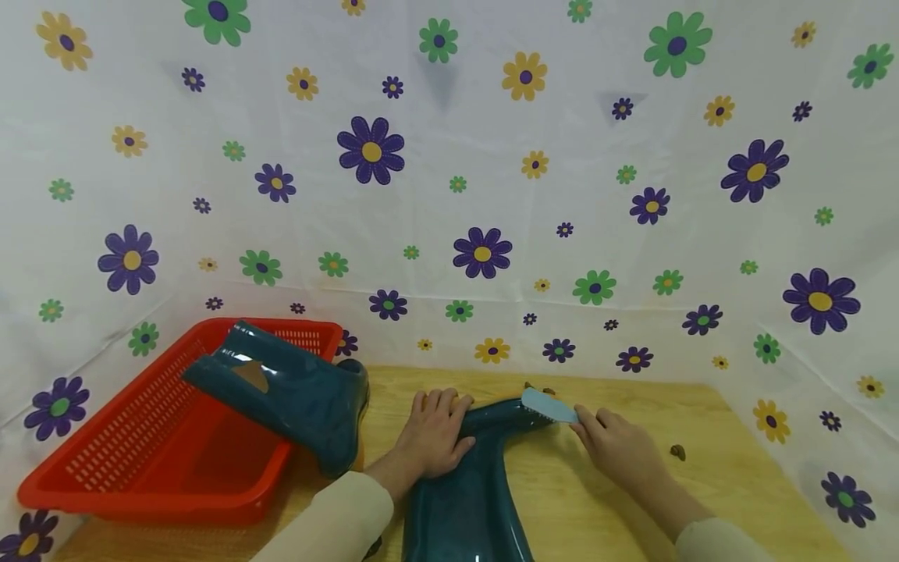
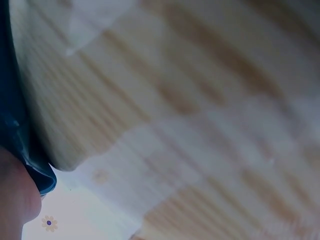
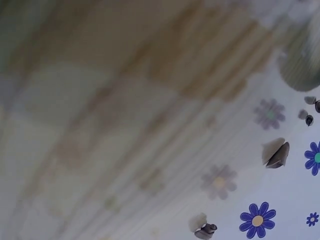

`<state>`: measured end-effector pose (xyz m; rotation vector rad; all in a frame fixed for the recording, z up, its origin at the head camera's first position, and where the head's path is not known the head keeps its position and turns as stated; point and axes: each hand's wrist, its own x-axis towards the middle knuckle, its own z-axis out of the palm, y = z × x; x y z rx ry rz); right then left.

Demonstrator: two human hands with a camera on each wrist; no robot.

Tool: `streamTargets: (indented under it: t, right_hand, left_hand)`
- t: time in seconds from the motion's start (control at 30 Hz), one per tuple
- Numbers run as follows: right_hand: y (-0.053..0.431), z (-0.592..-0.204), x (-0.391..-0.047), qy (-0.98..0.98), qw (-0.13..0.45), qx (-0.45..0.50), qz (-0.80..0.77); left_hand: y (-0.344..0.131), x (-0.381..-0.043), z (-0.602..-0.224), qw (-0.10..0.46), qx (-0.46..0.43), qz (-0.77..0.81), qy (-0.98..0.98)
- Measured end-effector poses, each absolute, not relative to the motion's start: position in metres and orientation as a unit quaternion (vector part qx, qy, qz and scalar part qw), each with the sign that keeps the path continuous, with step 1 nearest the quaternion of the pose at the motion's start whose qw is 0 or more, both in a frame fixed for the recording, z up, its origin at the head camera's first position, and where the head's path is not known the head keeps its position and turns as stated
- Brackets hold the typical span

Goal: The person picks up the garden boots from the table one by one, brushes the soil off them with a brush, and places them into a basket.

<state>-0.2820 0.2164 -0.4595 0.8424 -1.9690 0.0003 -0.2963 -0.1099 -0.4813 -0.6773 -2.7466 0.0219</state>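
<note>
Boot [image 1: 463,503]: dk teal, v. glossy

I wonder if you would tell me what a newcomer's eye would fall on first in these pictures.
Probably the red basket on the left, with a dark teal boot lying across its right edge. Next, the second boot at lower centre: the left hand rests on it while the right hand holds a light-blue brush at its foot. A flowered white sheet hangs behind.

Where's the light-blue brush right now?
In the head view, right of centre: the right hand holds the brush against the boot under the left hand.
</note>
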Motion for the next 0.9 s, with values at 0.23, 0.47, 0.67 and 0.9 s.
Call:
streamTargets:
  t: [0.23, 0.47, 0.67, 0.9]
  right_hand:
    - [0.232, -0.459, -0.286, -0.837, 0.466, 0.287, -0.007]
    - [0.255, -0.462, -0.289, -0.827, 0.483, 0.286, -0.035]
    - [0.26, -0.462, -0.289, -0.817, 0.484, 0.309, -0.05]
    - [0.25, -0.463, -0.29, -0.826, 0.485, 0.285, -0.041]
  left_hand:
    - [-0.11, -0.296, -0.482, 0.16, -0.242, 0.009, -0.957]
    - [-0.11, -0.297, -0.482, 0.155, -0.241, 0.003, -0.958]
    - [-0.108, -0.297, -0.482, 0.147, -0.233, -0.003, -0.961]
    - [-0.108, -0.301, -0.481, 0.141, -0.233, -0.009, -0.962]
